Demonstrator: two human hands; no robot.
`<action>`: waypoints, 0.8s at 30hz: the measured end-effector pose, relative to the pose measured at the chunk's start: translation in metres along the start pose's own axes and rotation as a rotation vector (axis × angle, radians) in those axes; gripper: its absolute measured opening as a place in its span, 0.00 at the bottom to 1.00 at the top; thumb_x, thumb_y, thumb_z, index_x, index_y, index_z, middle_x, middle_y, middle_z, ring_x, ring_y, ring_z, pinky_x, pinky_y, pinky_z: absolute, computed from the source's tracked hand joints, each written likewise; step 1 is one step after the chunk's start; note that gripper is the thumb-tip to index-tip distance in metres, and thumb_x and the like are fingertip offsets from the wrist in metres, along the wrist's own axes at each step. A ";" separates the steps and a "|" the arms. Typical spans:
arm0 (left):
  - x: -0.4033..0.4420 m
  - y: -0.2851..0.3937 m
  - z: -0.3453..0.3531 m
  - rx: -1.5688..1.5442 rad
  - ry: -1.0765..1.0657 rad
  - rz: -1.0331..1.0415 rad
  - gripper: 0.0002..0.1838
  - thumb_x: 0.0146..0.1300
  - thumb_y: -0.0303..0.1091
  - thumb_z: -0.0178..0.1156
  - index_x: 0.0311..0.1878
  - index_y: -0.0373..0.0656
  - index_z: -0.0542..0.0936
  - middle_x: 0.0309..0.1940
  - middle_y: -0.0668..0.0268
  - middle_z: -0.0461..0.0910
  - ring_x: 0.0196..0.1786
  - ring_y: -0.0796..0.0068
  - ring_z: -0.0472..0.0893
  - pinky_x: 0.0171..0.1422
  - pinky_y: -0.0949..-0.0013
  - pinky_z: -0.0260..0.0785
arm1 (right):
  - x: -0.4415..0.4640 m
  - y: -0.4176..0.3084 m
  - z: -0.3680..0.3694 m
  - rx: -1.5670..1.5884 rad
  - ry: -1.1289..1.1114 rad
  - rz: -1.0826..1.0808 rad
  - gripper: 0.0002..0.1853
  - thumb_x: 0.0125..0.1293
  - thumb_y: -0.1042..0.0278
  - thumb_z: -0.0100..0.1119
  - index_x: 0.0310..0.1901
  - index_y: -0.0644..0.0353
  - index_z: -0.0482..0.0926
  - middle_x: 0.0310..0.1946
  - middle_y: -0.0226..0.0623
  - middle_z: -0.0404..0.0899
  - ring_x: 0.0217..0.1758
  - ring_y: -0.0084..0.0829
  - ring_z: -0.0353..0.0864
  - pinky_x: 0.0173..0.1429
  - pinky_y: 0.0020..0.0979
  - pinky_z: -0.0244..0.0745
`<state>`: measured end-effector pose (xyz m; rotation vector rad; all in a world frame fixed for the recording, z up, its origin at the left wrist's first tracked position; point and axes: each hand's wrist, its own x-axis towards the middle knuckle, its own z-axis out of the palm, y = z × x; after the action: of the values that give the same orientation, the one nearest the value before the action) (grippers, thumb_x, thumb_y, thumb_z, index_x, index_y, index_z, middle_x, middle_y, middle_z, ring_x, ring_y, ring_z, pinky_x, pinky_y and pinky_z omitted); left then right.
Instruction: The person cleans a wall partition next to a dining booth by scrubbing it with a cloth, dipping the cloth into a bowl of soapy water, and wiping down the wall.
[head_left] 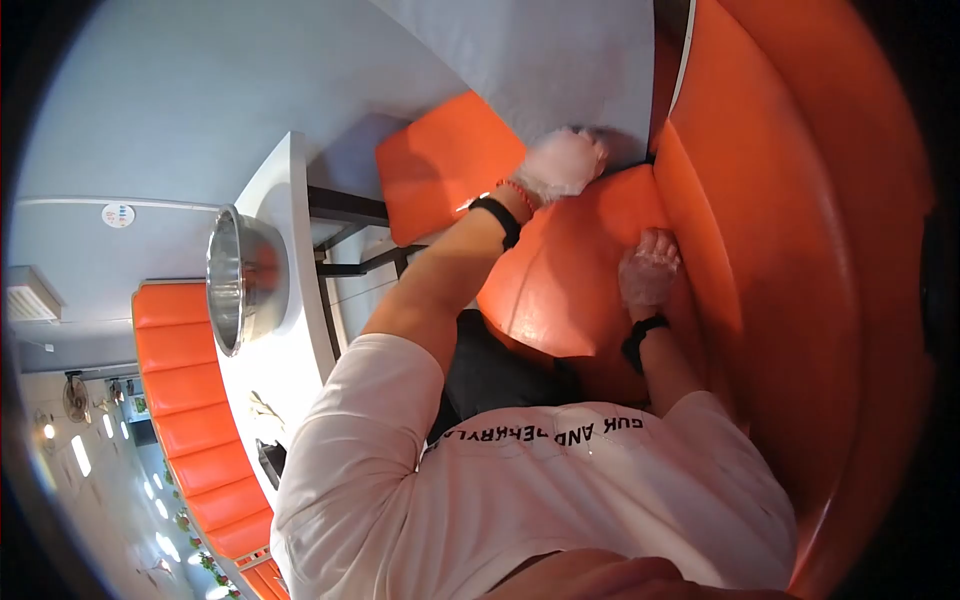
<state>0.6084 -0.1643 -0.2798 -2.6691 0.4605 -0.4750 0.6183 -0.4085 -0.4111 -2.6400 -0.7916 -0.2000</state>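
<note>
My left hand, in a clear plastic glove, reaches to the far end of the orange bench seat, beside the grey wall panel. Its fingers are curled in, and I cannot make out whether anything is in them. A red bead bracelet and a black wristband circle that wrist. Lower and to the right, my right hand, also gloved, rests on the seat near the orange backrest. Its fingers point away and appear to lie flat, with nothing seen in them. A black band is on this wrist.
Left of me stands a white table with dark legs, bearing a shiny metal bowl. Another orange seat is beyond it by the wall. A tufted orange bench back and a wall fan appear farther left.
</note>
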 end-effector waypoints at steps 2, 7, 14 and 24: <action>-0.009 0.004 0.018 -0.059 -0.035 0.035 0.16 0.62 0.38 0.61 0.53 0.53 0.84 0.54 0.69 0.80 0.52 0.66 0.78 0.51 0.61 0.73 | 0.001 0.002 0.001 -0.005 0.061 -0.029 0.18 0.63 0.64 0.60 0.53 0.58 0.75 0.55 0.44 0.76 0.57 0.47 0.76 0.61 0.49 0.72; 0.014 -0.005 -0.036 0.018 -0.080 0.039 0.18 0.64 0.36 0.59 0.57 0.52 0.81 0.59 0.68 0.76 0.57 0.65 0.76 0.55 0.63 0.72 | -0.001 0.003 0.002 -0.013 0.046 -0.036 0.17 0.62 0.63 0.59 0.52 0.57 0.75 0.53 0.44 0.77 0.57 0.48 0.76 0.61 0.48 0.72; 0.037 -0.017 -0.038 -0.002 -0.152 0.007 0.17 0.64 0.37 0.59 0.56 0.53 0.83 0.53 0.66 0.79 0.53 0.64 0.79 0.53 0.59 0.73 | -0.004 0.003 0.009 -0.001 0.034 -0.021 0.19 0.62 0.61 0.60 0.53 0.56 0.74 0.57 0.43 0.75 0.59 0.47 0.74 0.64 0.48 0.70; 0.111 -0.061 -0.137 0.147 0.570 -0.180 0.16 0.57 0.36 0.63 0.51 0.56 0.86 0.50 0.70 0.81 0.48 0.64 0.79 0.44 0.58 0.73 | -0.003 0.004 0.009 -0.045 0.094 -0.027 0.19 0.62 0.61 0.58 0.54 0.54 0.74 0.57 0.42 0.75 0.60 0.46 0.74 0.64 0.47 0.70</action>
<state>0.6691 -0.1961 -0.1058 -2.4133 0.3209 -1.2843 0.6181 -0.4094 -0.4214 -2.6408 -0.8009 -0.3498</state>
